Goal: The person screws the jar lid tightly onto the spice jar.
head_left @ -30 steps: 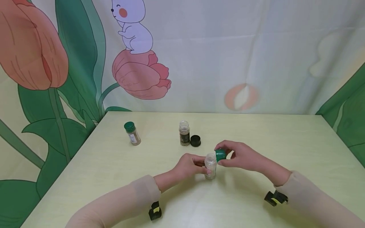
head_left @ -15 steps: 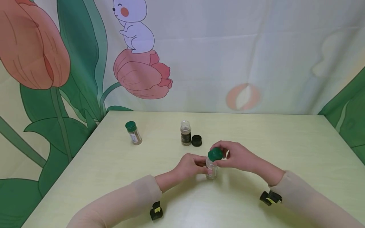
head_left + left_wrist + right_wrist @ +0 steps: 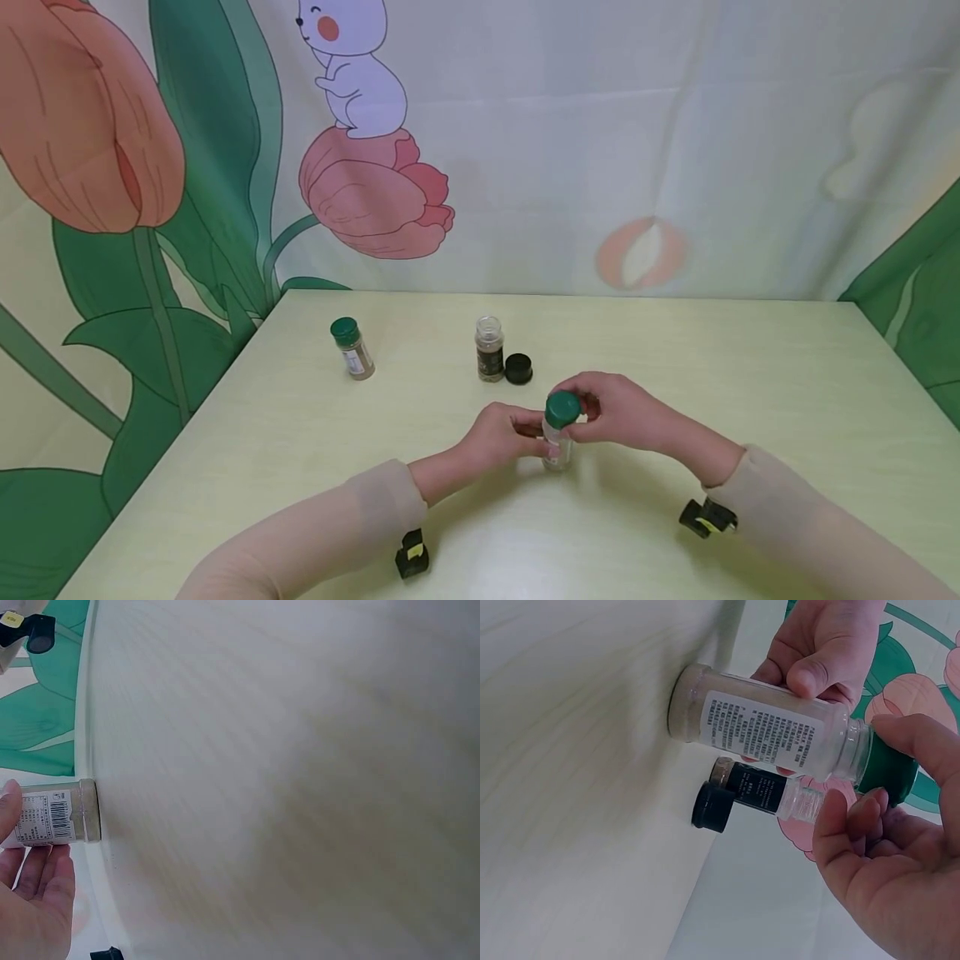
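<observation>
My left hand [image 3: 498, 435] grips a clear spice jar [image 3: 761, 724] round its body, thumb on one side and fingers on the other. The jar stands upright on the table and holds pale powder behind a white printed label. On its mouth sits a green cap [image 3: 562, 409], which my right hand [image 3: 618, 410] pinches between thumb and fingers. In the left wrist view the jar's lower part [image 3: 56, 814] shows, with a barcode on the label; its top is out of that view.
Behind the hands stands an uncapped jar with a black label [image 3: 490, 354], and a black cap [image 3: 518, 368] lies beside it. Farther left is another spice jar [image 3: 354, 350] with a green cap. A printed cloth [image 3: 525, 167] hangs behind the table [image 3: 225, 450].
My right hand has moved left, bringing the green cap from beside the jar's open mouth onto its top. The left hand keeps its hold on the jar.
</observation>
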### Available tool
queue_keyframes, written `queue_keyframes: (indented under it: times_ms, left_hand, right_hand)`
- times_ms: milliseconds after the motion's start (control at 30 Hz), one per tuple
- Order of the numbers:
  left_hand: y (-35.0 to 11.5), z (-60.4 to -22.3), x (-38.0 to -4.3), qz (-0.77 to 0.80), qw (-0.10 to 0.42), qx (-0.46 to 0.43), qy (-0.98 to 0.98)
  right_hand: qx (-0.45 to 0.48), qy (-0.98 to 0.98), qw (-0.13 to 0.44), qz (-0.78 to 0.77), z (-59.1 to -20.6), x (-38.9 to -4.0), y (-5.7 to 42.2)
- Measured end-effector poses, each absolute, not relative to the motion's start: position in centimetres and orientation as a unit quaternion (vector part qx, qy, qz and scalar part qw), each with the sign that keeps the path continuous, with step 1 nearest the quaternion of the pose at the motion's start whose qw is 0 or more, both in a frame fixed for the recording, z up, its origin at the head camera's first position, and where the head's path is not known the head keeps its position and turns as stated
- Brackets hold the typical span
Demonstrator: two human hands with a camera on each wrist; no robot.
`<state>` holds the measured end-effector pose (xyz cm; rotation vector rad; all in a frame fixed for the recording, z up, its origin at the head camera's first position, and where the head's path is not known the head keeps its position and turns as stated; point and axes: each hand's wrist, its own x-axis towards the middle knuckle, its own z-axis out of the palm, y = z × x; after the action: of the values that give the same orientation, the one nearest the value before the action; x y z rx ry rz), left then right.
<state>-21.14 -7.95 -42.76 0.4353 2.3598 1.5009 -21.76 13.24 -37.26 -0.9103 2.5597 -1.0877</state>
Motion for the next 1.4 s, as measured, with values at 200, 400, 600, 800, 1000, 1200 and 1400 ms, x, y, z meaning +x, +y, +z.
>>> queue_keyframes:
  times_ms: [200,400,600,800,1000,1200,1400]
  left_hand:
    - [-7.94,-42.78,-21.19,0.526,0.158,0.153,0.822]
    - [-7.98,-42.70,-21.23,0.527,0.159,0.153,0.821]
    - [-7.95,-42.84,-21.34,0.524,0.157,0.155,0.823]
    - [-7.99,-42.84,-21.37,0.520,0.154,0.156,0.826]
    - [-8.10,-42.84,-21.38,0.520,0.150,0.163,0.825]
    - [-8.10,-42.91,-21.30,0.524,0.151,0.164,0.822]
    - [-8.08,-42.82,-21.21,0.527,0.152,0.168,0.819]
  right_hand:
    - [-0.311,0.869,0.119,-0.366,-37.43,-21.85,13.19]
    - [-0.315,0.869,0.125,-0.361,-37.57,-22.13,13.09]
    - [-0.312,0.873,0.122,-0.355,-37.53,-22.14,13.03]
    - [-0.316,0.875,0.118,-0.347,-37.47,-22.15,12.99]
    - [-0.329,0.874,0.101,-0.342,-37.67,-22.10,13.17]
    - [-0.339,0.872,0.090,-0.342,-37.83,-21.97,13.23]
    - [-0.323,0.874,0.104,-0.348,-37.83,-21.96,13.52]
